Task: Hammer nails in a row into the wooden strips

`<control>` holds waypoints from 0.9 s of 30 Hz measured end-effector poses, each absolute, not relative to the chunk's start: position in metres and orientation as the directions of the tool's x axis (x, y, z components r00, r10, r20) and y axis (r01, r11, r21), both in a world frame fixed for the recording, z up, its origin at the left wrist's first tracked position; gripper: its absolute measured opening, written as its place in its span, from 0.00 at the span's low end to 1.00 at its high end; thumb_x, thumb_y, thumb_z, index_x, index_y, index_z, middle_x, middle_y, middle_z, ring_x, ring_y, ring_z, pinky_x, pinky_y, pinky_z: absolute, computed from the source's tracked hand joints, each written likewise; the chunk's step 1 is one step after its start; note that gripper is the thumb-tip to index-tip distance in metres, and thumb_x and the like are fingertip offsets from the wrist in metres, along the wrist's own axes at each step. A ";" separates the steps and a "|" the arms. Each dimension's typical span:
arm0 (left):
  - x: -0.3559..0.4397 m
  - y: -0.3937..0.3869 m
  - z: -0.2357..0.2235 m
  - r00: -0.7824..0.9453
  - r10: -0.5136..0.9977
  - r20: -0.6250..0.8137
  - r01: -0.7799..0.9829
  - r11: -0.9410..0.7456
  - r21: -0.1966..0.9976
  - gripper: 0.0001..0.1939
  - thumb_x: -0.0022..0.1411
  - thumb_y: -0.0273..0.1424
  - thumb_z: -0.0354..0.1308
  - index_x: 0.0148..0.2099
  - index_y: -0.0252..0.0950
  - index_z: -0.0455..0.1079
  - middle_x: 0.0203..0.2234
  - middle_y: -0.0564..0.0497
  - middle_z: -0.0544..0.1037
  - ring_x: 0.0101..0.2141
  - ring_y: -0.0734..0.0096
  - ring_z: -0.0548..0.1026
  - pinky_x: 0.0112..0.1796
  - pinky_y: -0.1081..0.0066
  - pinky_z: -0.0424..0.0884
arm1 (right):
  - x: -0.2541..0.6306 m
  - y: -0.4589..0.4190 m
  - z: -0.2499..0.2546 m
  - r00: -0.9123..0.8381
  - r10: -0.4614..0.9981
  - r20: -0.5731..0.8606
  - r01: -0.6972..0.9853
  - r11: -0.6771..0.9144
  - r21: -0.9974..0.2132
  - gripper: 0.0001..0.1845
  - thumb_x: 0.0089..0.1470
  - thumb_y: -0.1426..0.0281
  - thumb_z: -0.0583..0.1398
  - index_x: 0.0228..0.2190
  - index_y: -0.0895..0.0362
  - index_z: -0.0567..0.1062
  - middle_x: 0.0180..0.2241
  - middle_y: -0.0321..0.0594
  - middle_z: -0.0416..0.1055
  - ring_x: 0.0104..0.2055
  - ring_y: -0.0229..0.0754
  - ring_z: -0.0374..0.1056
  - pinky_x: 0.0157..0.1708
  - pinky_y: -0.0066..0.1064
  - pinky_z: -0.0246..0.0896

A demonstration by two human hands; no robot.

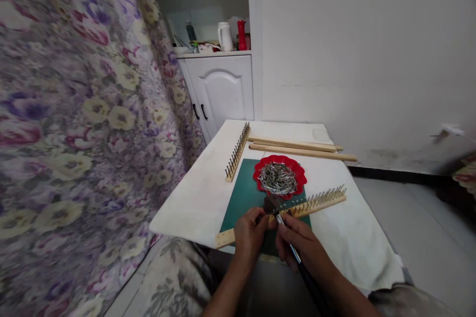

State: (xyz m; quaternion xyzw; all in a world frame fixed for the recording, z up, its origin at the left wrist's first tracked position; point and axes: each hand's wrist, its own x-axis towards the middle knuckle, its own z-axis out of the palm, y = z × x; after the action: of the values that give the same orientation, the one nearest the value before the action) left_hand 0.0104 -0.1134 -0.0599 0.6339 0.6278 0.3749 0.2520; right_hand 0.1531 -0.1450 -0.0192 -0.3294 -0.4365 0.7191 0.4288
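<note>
A hammer [295, 253] with a metal shaft and dark handle is gripped in my right hand [303, 242]. Its dark head is over a pale wooden strip [224, 238] that lies across the green mat [238, 195]. Upright nails [322, 199] stand along the strip's right part, while small holes show at its left end. My left hand [247, 233] rests over the strip's middle, thumb and fingers pinched together beside the hammer head. Whatever is between those fingers is hidden. Just beyond the hands, a red scalloped dish [302, 178] holds many loose nails [278, 178].
A second strip studded with nails [238, 153] lies at the table's far left. Bare wooden bars [303, 151] lie at the back, one overhanging the right edge. White cloth [193, 203] covers the table. A floral curtain [92, 133] hangs left; a wall [364, 59] stands behind.
</note>
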 end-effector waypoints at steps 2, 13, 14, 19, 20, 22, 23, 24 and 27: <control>0.010 -0.114 -0.060 -0.068 0.985 0.160 0.603 -0.087 0.793 0.09 0.55 0.31 0.52 0.25 0.36 0.69 0.21 0.55 0.72 0.25 0.73 0.69 0.27 0.76 0.58 | 0.153 -0.145 -0.021 -0.420 0.901 -0.109 -0.319 -0.259 -0.911 0.15 0.54 0.58 0.56 0.33 0.58 0.65 0.13 0.29 0.69 0.07 0.28 0.52 0.07 0.18 0.39; 0.009 -0.112 -0.058 -0.054 0.986 0.159 0.603 -0.095 0.792 0.09 0.55 0.31 0.51 0.26 0.36 0.70 0.21 0.55 0.71 0.24 0.72 0.69 0.26 0.75 0.58 | 0.152 -0.147 -0.024 -0.427 0.899 -0.098 -0.346 -0.263 -0.901 0.15 0.54 0.58 0.57 0.34 0.58 0.65 0.13 0.29 0.68 0.07 0.28 0.52 0.07 0.18 0.39; 0.008 -0.112 -0.058 -0.047 0.986 0.160 0.597 -0.101 0.796 0.09 0.55 0.32 0.52 0.27 0.36 0.70 0.22 0.55 0.72 0.25 0.72 0.69 0.26 0.75 0.59 | 0.153 -0.147 -0.024 -0.427 0.899 -0.095 -0.354 -0.263 -0.897 0.15 0.54 0.58 0.56 0.34 0.58 0.65 0.14 0.29 0.68 0.07 0.28 0.52 0.07 0.18 0.40; -0.004 -0.109 -0.055 0.035 0.980 0.196 0.578 -0.180 0.796 0.08 0.56 0.32 0.53 0.35 0.37 0.72 0.27 0.52 0.76 0.28 0.69 0.72 0.30 0.74 0.64 | 0.170 -0.148 -0.019 -0.335 0.937 -0.103 -0.399 -0.240 -0.885 0.15 0.54 0.58 0.57 0.34 0.58 0.66 0.15 0.30 0.68 0.08 0.27 0.52 0.08 0.18 0.37; -0.007 -0.107 -0.052 0.046 0.976 0.212 0.580 -0.199 0.790 0.08 0.57 0.31 0.53 0.36 0.37 0.72 0.28 0.52 0.76 0.29 0.69 0.73 0.31 0.73 0.65 | 0.176 -0.147 -0.017 -0.293 0.950 -0.109 -0.405 -0.227 -0.886 0.15 0.53 0.58 0.58 0.33 0.58 0.66 0.15 0.29 0.68 0.08 0.27 0.52 0.08 0.18 0.37; -0.011 -0.100 -0.042 0.074 0.967 0.245 0.597 -0.240 0.765 0.08 0.58 0.30 0.52 0.37 0.37 0.72 0.30 0.51 0.76 0.31 0.68 0.73 0.33 0.73 0.66 | 0.185 -0.145 -0.012 -0.210 0.971 -0.111 -0.411 -0.190 -0.891 0.15 0.53 0.58 0.58 0.33 0.58 0.67 0.15 0.29 0.67 0.08 0.26 0.52 0.08 0.18 0.37; -0.012 -0.094 -0.035 0.105 0.959 0.263 0.610 -0.271 0.745 0.08 0.59 0.29 0.52 0.37 0.37 0.72 0.30 0.51 0.76 0.32 0.69 0.73 0.34 0.73 0.66 | 0.190 -0.144 -0.010 -0.177 0.978 -0.107 -0.414 -0.173 -0.894 0.15 0.54 0.58 0.58 0.33 0.58 0.67 0.15 0.29 0.67 0.09 0.26 0.52 0.09 0.18 0.38; -0.012 -0.086 -0.028 0.153 0.948 0.279 0.623 -0.312 0.717 0.08 0.59 0.28 0.51 0.37 0.37 0.72 0.31 0.51 0.76 0.33 0.69 0.73 0.35 0.73 0.66 | 0.193 -0.143 -0.008 -0.147 0.984 -0.098 -0.420 -0.152 -0.894 0.15 0.54 0.58 0.58 0.33 0.59 0.67 0.16 0.29 0.66 0.10 0.26 0.52 0.09 0.18 0.39; -0.003 -0.055 -0.009 0.377 0.873 0.310 0.644 -0.487 0.590 0.09 0.60 0.27 0.51 0.37 0.38 0.73 0.34 0.50 0.76 0.37 0.68 0.72 0.38 0.72 0.65 | 0.199 -0.140 -0.003 -0.108 0.991 -0.082 -0.440 -0.121 -0.890 0.15 0.54 0.59 0.58 0.33 0.59 0.68 0.16 0.30 0.66 0.10 0.26 0.52 0.10 0.18 0.42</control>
State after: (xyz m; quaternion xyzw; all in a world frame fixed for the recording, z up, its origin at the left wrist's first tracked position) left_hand -0.0031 -0.0546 -0.0085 0.8078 0.4693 0.3019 0.1898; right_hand 0.1988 -0.1401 -0.0033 -0.3755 -0.3668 0.6478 0.5521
